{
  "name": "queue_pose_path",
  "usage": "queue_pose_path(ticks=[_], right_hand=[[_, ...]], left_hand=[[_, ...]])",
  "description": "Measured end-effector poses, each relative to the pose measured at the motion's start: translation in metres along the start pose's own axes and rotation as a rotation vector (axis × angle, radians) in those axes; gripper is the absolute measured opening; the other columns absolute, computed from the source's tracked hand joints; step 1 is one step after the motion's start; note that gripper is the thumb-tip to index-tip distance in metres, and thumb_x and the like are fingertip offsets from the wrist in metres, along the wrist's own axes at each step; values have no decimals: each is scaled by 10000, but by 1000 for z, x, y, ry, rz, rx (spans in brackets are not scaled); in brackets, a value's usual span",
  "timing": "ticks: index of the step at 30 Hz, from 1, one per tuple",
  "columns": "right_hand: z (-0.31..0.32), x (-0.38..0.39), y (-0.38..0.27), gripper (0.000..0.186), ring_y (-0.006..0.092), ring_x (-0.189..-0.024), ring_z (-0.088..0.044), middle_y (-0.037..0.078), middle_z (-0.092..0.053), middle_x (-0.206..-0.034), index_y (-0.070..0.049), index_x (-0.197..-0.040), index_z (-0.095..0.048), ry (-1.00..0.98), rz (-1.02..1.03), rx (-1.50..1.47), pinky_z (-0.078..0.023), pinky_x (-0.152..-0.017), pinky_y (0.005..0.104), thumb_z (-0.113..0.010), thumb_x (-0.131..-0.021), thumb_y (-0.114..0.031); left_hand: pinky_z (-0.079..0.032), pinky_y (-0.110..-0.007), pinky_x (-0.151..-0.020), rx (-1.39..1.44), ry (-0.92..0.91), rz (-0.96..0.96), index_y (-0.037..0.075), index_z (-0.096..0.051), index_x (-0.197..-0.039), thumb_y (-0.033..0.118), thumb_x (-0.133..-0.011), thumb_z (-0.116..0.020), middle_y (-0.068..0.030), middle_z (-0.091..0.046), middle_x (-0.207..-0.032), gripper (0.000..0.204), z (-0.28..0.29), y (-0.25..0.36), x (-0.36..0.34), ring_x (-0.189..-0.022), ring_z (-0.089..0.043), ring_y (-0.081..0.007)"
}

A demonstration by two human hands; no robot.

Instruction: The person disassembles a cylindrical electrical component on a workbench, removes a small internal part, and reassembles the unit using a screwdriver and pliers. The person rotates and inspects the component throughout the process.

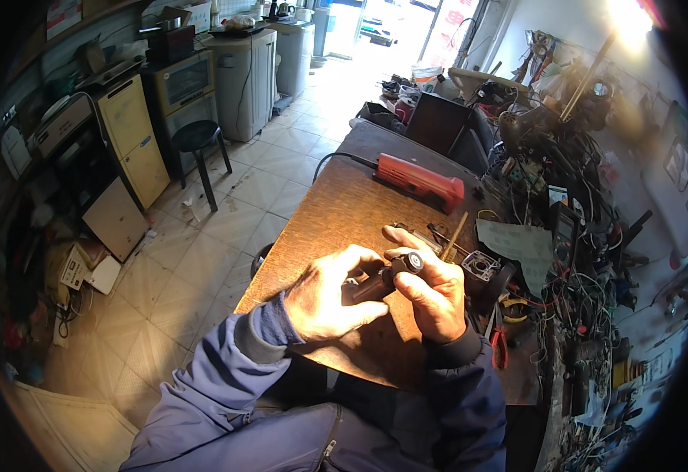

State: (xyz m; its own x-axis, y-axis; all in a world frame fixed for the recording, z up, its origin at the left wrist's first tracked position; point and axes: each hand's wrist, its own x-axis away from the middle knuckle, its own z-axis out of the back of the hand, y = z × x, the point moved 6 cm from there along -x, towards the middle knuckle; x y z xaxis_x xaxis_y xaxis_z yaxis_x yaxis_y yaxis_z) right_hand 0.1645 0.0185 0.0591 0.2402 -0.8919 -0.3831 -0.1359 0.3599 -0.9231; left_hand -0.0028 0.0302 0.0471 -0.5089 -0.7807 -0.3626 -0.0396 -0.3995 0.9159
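Observation:
Above the worn wooden bench, a dark cylindrical part is held between both hands. Its upper right end carries a round, bearing-like face with a pale centre. My left hand closes round the lower left end, thumb below and fingers above. My right hand grips the round end between thumb and fingers, with the index finger stretched out past it. The palms hide some of the part, and its exact kind cannot be made out. Beyond the hands lies a red power tool housing with a black cord.
Right of my right hand are a metal housing, a wooden stick and red-handled pliers. Tangled wires and a multimeter crowd the bench's right side. A black stool and a yellow cabinet stand left across the tiled floor.

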Motion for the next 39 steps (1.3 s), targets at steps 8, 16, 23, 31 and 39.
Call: queue_pose_path(ticks=[8, 16, 23, 31, 39], right_hand=[[-7, 5, 5, 395, 264, -1352, -555, 193, -618, -1423, 51, -1337, -651, -82, 81, -140, -451, -1131, 404, -692, -944, 32], [-15, 12, 8, 359, 217, -1230, -639, 171, -678, -1341, 54, -1294, -670, 147, -16, -97, -490, -1075, 363, -705, -938, 24], [0, 4, 2, 330, 311, -1386, -536, 175, -675, -1352, 36, -1278, -687, -60, 85, -66, -384, -1178, 459, -691, -952, -9], [-6, 12, 11, 404, 236, -1274, -617, 172, -656, -1379, 60, -1362, -629, 51, -91, -224, -457, -1119, 389, -684, -965, 6], [-6, 6, 5, 430, 234, -1232, -638, 176, -666, -1350, 66, -1359, -627, -35, 12, -119, -485, -1090, 383, -714, -942, 8]], left_hand=[[-574, -330, -821, 76, -102, 79, -28, -661, -1247, 27, -909, -694, -119, -753, -994, 343, -7, -11, 3, -900, -719, -180], [-551, -369, -677, -648, 356, -321, -24, -670, -1014, 141, -783, -864, -184, -709, -924, 344, -13, 19, 12, -785, -711, -300], [-539, -325, -816, 150, -326, 296, -27, -649, -1199, 88, -949, -693, -76, -701, -997, 278, -7, 4, -10, -924, -633, -133], [-570, -407, -719, -488, 188, -200, 10, -677, -971, 83, -756, -788, -167, -701, -869, 253, -2, 20, 1, -795, -707, -354], [-566, -333, -729, -42, -4, -61, -8, -687, -1087, 26, -802, -782, -96, -720, -886, 303, -2, -8, -6, -802, -692, -161]])
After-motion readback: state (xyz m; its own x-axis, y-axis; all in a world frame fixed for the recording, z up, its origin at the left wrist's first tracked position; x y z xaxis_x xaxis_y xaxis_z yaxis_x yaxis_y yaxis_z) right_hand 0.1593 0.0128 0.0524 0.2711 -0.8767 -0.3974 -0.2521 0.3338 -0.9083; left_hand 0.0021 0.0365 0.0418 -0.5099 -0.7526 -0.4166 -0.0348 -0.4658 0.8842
